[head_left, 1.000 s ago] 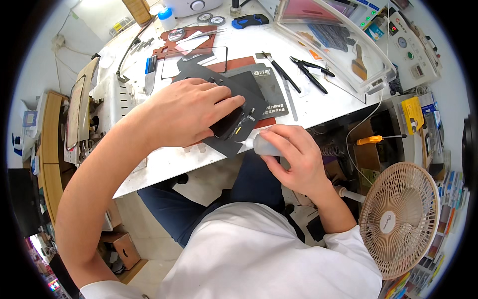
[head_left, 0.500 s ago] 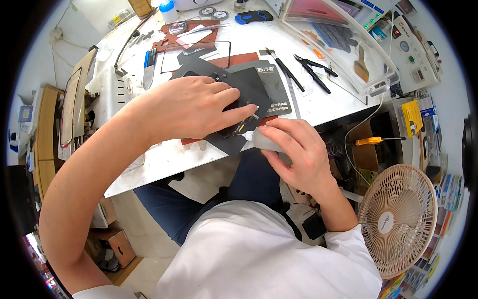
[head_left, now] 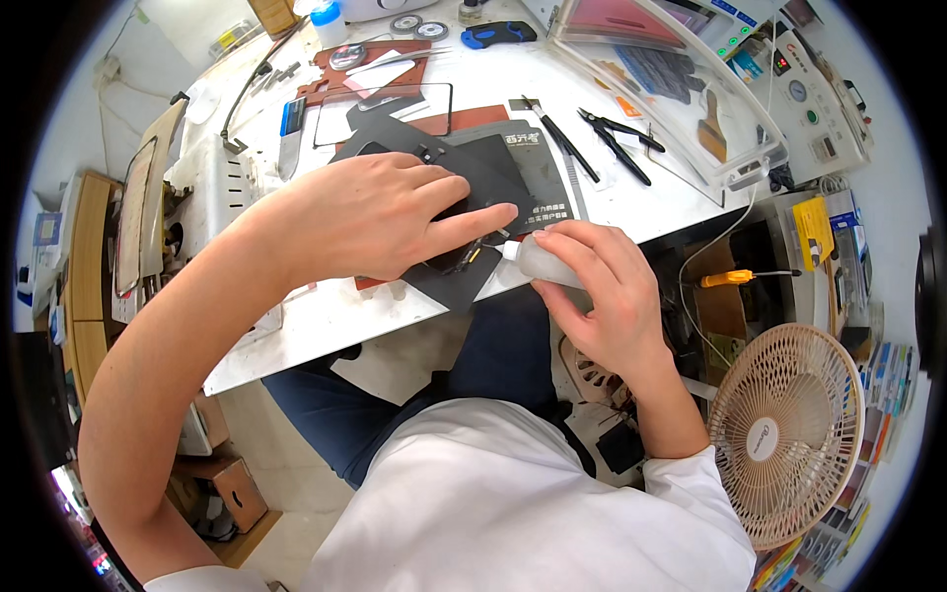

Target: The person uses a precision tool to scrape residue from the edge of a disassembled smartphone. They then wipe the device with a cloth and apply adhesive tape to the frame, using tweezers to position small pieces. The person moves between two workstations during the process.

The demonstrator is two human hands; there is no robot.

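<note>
Left hand (head_left: 380, 217) is laid flat, palm down, on a small dark flat slab (head_left: 456, 259), probably a phone face down, though most of it is hidden under the hand so I can't be sure. The fingers are spread and nearly straight, with the index finger stretched out toward the right, pressing rather than gripping. The slab sits on a dark grey rubbery work mat (head_left: 493, 178) at the front edge of the white workbench (head_left: 326, 321).

Right hand (head_left: 602, 291) is wrapped around a small translucent white squeeze bottle (head_left: 538, 261), fingers curled shut on its body. The nozzle points left and sits right at the slab's edge, just beside the left index fingertip.

Further back on the bench: black-handled pliers (head_left: 617, 133), a blue utility knife (head_left: 498, 35) and a clear-lidded machine (head_left: 671, 79). A beige desk fan (head_left: 789, 434) stands down at the right.
</note>
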